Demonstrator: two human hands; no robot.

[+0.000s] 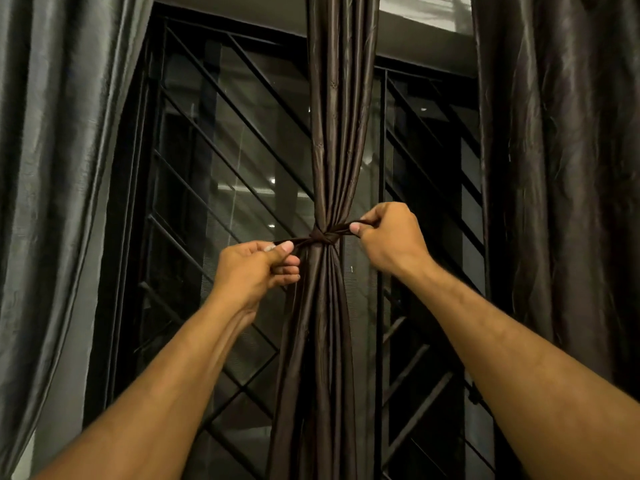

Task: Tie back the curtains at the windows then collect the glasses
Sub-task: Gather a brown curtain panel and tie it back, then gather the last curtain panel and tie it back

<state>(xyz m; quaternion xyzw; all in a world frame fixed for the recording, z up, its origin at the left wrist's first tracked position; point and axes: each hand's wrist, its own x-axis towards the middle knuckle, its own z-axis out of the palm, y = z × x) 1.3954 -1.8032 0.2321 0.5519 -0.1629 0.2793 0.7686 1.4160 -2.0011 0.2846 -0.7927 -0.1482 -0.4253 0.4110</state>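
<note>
Head view: the gathered dark brown satin curtain [332,150] is hanging at mid-window before the black diagonal-barred grille [225,140]. A dark fabric tie band [320,237] is circling it, knotted once. Left hand [256,268] is pinching one tie end in a narrow grip; right hand [388,233] is pinching the other. Step: cinching the tie-back. Next, probably a second knot under tension. Glasses are not showing.

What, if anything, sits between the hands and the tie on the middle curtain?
Nothing visible. The left hand pinches one end of the tie and the right hand pinches the other, with the knot cinched around the gathered middle curtain. The window grille is behind the curtain, not in the way.
</note>
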